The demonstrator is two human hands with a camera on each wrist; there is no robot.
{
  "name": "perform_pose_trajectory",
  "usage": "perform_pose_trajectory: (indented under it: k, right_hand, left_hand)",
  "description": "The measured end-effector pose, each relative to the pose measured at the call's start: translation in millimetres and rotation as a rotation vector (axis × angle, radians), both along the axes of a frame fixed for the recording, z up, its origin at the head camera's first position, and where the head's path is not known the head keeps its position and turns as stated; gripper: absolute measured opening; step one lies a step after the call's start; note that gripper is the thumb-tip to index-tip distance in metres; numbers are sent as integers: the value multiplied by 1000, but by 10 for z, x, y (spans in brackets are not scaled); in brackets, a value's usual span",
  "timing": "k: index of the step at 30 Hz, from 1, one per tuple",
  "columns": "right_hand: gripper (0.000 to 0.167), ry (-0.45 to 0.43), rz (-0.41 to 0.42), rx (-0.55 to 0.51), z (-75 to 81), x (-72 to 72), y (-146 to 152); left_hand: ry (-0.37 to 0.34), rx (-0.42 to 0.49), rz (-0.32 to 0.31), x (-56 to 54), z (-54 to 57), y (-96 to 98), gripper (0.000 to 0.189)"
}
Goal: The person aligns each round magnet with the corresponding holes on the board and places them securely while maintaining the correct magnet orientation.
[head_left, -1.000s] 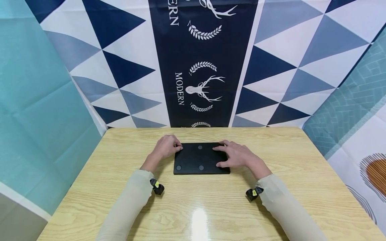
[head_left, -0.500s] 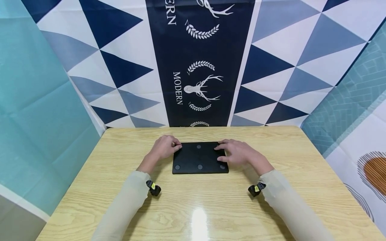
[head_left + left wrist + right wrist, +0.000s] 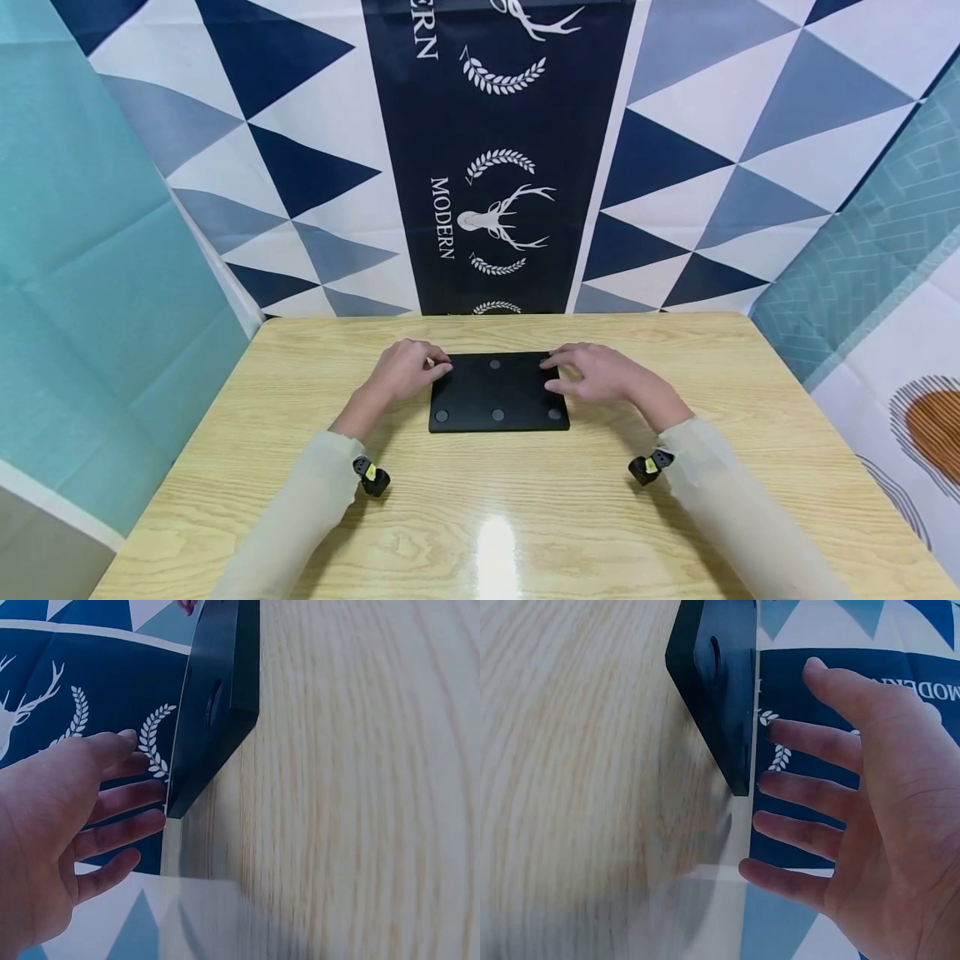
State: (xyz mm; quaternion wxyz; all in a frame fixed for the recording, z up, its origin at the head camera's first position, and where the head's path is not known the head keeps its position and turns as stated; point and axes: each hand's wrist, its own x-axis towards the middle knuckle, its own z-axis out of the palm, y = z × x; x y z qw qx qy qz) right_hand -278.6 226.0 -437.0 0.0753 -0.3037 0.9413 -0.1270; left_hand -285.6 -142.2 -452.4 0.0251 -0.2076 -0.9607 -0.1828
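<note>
A flat black rectangular board (image 3: 498, 390) with several dark round pads on its upper face lies on the wooden table. Beside its far left corner is my left hand (image 3: 402, 369), fingers loosely bent, the tips close to the edge; whether they touch it, I cannot tell. The left wrist view shows that hand (image 3: 67, 817) with nothing in its grasp, near the board's end (image 3: 214, 705). Over the board's far right corner hovers my right hand (image 3: 600, 373), fingers spread. In the right wrist view this hand (image 3: 870, 795) holds nothing, its fingertips just past the board (image 3: 724, 682).
Pale wood-grain table (image 3: 480, 492) surrounds the board. Behind its far edge hangs a patterned cloth (image 3: 495, 167) with triangles and deer heads. A teal sheet (image 3: 112, 250) stands at the left, another patterned sheet (image 3: 900, 333) at the right. Each cuff carries a small black camera.
My right hand has shifted right and slightly away, uncovering more of the board's right side. My left hand stays at the left corner while its forearm swings a little outward. The board lies still.
</note>
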Motion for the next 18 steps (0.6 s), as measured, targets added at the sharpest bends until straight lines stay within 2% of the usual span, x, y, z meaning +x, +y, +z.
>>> perform_pose_trajectory:
  k: [10, 18]
  right_hand:
    - [50, 3, 8, -33, 91, 38, 103]
    - [49, 10, -19, -45, 159, 87, 218]
  left_hand:
    - [30, -24, -23, 101, 50, -51, 25]
    - [44, -22, -20, 184, 79, -123, 24]
